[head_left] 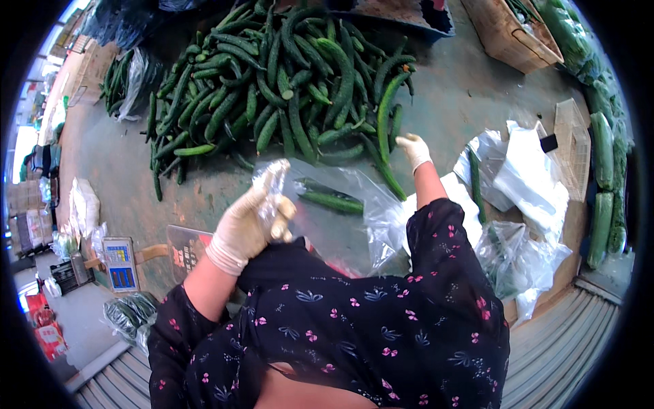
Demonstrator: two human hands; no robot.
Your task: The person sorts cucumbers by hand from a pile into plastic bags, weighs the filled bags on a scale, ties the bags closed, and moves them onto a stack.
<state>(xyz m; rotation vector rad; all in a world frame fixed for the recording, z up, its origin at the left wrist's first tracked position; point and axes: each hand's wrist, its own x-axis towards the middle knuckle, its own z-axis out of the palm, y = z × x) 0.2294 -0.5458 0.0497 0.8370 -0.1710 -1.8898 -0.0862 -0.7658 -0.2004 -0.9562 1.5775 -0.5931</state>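
Observation:
My left hand, in a pale glove, is closed on the gathered edge of a clear plastic bag. The bag spreads to the right in front of my body, with a few cucumbers in or under its film; I cannot tell which. Further right, my gloved right hand reaches to the near right edge of a large cucumber pile. Its fingers point left, a little apart, beside a long light-green cucumber. No cucumber is visibly in that hand's grip.
White and clear plastic bags lie at the right, with a single cucumber beside them. A plastic crate stands at the far right. Bagged cucumbers line the right edge. A scale sits at the left.

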